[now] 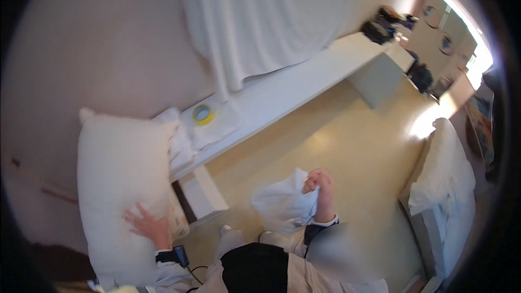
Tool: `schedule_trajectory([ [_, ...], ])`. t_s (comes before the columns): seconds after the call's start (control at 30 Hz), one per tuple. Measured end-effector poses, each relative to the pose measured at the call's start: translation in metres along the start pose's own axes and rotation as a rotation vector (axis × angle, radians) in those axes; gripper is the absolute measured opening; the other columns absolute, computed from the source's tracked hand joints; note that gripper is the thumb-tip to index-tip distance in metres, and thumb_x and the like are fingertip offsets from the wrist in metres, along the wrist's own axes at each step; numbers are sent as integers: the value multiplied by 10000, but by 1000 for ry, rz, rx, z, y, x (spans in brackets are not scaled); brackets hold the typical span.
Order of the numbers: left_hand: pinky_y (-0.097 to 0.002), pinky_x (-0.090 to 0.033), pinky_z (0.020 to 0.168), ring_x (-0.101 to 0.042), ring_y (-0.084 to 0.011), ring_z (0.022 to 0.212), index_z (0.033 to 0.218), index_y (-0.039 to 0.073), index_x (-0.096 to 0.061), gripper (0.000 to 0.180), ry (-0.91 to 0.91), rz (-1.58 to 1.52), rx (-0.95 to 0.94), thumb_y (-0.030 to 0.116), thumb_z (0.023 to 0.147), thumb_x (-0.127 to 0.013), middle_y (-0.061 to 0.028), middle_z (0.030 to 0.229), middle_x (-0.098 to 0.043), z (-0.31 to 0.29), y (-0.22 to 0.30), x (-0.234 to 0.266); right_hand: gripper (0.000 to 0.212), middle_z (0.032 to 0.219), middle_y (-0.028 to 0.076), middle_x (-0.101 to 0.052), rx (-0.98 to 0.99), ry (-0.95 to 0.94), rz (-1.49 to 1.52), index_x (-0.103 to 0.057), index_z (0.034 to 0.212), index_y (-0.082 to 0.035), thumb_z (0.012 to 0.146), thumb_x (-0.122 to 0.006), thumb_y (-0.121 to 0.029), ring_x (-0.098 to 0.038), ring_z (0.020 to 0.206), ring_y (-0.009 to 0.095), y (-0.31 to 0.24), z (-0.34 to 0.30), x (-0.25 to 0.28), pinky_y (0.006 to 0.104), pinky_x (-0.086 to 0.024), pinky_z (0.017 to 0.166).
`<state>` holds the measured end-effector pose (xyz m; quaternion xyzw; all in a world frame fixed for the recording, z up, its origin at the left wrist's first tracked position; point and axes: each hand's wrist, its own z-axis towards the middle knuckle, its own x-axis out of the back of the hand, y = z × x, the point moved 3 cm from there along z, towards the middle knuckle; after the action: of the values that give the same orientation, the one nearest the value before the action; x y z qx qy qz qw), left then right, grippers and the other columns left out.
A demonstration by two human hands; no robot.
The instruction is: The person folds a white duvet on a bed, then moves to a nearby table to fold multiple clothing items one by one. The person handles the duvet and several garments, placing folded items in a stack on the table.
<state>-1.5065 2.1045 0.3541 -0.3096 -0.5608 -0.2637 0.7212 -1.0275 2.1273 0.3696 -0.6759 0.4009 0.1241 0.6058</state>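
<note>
My left hand (149, 227) lies with fingers spread on a large white pillow (125, 168), which leans at the left beside the bench. My right hand (322, 187) is closed round the edge of a thin white cloth (285, 201). The cloth hangs loosely to the left of that hand, above the floor; whether it is a flat piece or a bag I cannot tell. Part of the pillow's right edge shows a patterned strip.
A long white bench (298, 87) runs from centre left to upper right. On it lie a yellow tape roll (203, 114) and crumpled white material (182, 138). A pale curtain (266, 16) hangs above. More white bedding (445, 195) stands at the right; dark items (380, 30) crowd the bench's far end.
</note>
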Motion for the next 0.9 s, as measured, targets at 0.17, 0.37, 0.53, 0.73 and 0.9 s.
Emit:
schedule_trajectory([
  [0.17, -634, -267, 1029, -79, -365, 1430, 1507, 240, -102, 1267, -48, 189, 122, 454, 519, -865, -175, 1555, -47, 14, 4, -17, 127, 562, 25, -444, 58, 70, -34, -560, 816, 22, 883, -494, -62, -434, 483, 122, -29, 2, 46, 274, -400, 465],
  [0.37, -524, -358, 985, -375, -356, 1280, 1431, 110, -317, 865, 278, 215, -61, 443, 739, -714, -215, 1416, -333, 27, 17, 60, 127, 604, 33, -517, 81, 105, -52, -603, 803, 11, 866, -527, -68, -499, 539, 123, -17, 19, 56, 253, -440, 534],
  [0.53, -614, -343, 971, -357, -495, 1254, 1426, 33, -319, 946, 517, 21, -230, 716, 794, -492, -385, 1392, -265, 130, -116, 4, 172, 685, 40, -572, 38, -169, -338, -657, 850, -2, 871, -511, -91, -532, 616, 128, 94, 77, -31, 251, -437, 605],
  [0.73, -503, -347, 1001, -418, -375, 1237, 1387, 13, -380, 774, -26, -660, 42, 496, 827, -607, -266, 1379, -380, 197, -221, 4, 403, 802, 54, -645, -415, -1004, -550, -695, 984, 0, 871, -595, -374, -570, 734, 128, 310, 72, -178, 267, -438, 676],
  [0.9, -334, -390, 964, -537, -285, 1089, 1256, -94, -498, 608, -356, -982, 150, 407, 918, -565, -206, 1211, -575, 209, -218, 4, 586, 1043, 109, -656, -808, -1313, -834, -654, 1092, 39, 827, -658, -483, -582, 956, 188, 424, 19, -224, 292, -437, 834],
])
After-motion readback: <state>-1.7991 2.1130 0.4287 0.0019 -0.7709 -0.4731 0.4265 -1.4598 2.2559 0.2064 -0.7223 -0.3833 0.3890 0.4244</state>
